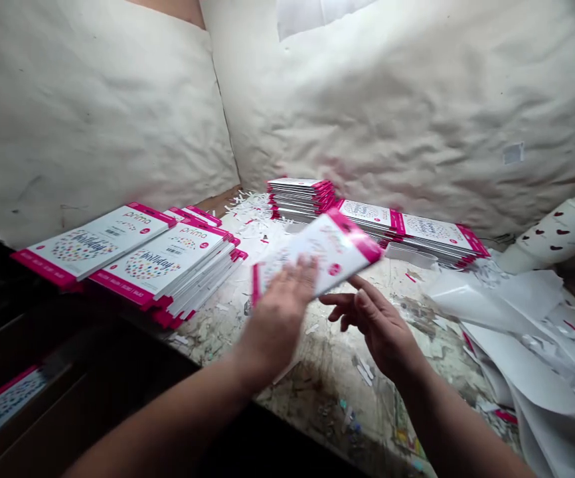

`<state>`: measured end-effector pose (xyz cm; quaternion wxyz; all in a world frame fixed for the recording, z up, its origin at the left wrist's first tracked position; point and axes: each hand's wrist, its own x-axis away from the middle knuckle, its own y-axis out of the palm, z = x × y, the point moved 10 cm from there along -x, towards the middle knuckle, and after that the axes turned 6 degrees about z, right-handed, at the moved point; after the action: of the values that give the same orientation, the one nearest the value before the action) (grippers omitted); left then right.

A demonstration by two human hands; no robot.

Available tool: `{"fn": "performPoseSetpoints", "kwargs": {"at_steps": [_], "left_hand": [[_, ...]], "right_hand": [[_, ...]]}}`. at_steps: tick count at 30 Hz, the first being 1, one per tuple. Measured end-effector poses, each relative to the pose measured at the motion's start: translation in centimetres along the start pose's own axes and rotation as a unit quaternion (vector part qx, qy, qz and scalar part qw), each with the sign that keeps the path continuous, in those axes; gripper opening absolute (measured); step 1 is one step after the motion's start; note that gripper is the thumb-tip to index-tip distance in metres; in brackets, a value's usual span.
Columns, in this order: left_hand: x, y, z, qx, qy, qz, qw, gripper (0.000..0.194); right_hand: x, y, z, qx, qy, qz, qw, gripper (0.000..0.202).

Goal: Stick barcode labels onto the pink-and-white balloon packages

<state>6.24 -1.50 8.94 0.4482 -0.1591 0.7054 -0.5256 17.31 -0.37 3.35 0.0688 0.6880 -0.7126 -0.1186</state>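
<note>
A flat white packet (330,249) with pink ends and blurred coloured print is tilted above the table in front of me. My left hand (280,312) lies over its near side, fingers stretched across the printed face; the thumb is hidden, and the packet appears gripped there. Just below its right end is my right hand (372,322), palm turned inward and fingers apart. Its index fingertip is close to the packet's lower edge; whether it touches I cannot tell. Matching packets marked "prima" and "birthday" form a fanned stack (168,262) to the left.
More packets stand in a tall pile (300,199) and lower stacks (429,229) along the back wall. Paper scraps litter the worn table (312,378). At right lie crumpled white sheets (541,358) and a heart-patterned tumbler (561,229). An open box (33,425) sits below left.
</note>
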Motion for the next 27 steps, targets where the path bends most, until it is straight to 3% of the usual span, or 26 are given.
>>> {"fn": "performPoseSetpoints", "kwargs": {"at_steps": [2,4,7,9,11,14,16,18,20,22,24,25,27], "left_hand": [[1.0,-1.3,-5.9,-0.057,-0.049,0.006,0.997,0.063],[2.1,-1.8,-12.2,-0.108,-0.103,-0.014,0.989,0.058],[4.1,0.1,-21.2,-0.162,-0.216,-0.109,0.957,0.056],[4.9,1.2,-25.1,-0.178,-0.266,-0.139,0.937,0.061],[4.7,1.8,-26.5,-0.183,-0.278,-0.142,0.932,0.063],[3.0,0.9,-24.6,-0.192,-0.249,-0.081,0.946,0.067],[1.5,-0.8,-21.1,-0.160,-0.196,0.007,0.967,0.068],[0.6,-1.8,-17.2,-0.070,-0.132,0.076,0.986,0.062],[0.4,-1.2,-14.6,0.049,-0.104,0.082,0.990,0.050],[0.7,1.2,-13.6,0.164,-0.136,0.031,0.976,0.039],[1.5,5.2,-12.8,0.298,-0.208,-0.062,0.930,0.033],[2.0,7.4,-11.9,0.380,-0.248,-0.112,0.884,0.034],[2.8,11.0,-9.0,0.554,-0.318,-0.180,0.747,0.041]], "right_hand": [[-0.8,0.4,1.7,0.083,0.017,-0.036,0.996,0.038],[-2.3,-0.6,3.7,0.226,0.013,-0.037,0.973,0.033],[-6.3,-3.1,6.0,0.420,-0.014,0.001,0.907,0.023],[-9.8,-4.8,6.5,0.488,-0.022,0.039,0.872,0.019],[-13.3,-6.0,6.1,0.537,-0.032,0.076,0.839,0.022],[-18.0,-5.9,4.6,0.610,-0.073,0.101,0.783,0.037],[-20.4,-4.8,3.9,0.646,-0.104,0.082,0.752,0.043],[-21.7,-3.5,3.6,0.672,-0.128,0.041,0.728,0.037],[-21.9,-2.2,3.7,0.688,-0.143,-0.006,0.711,0.027],[-20.5,-1.0,3.7,0.694,-0.156,-0.043,0.701,0.023],[-17.8,0.2,3.5,0.691,-0.169,-0.068,0.700,0.022],[-16.1,0.7,3.4,0.687,-0.173,-0.077,0.702,0.022],[-12.2,1.8,3.0,0.659,-0.183,-0.097,0.723,0.023]]}}
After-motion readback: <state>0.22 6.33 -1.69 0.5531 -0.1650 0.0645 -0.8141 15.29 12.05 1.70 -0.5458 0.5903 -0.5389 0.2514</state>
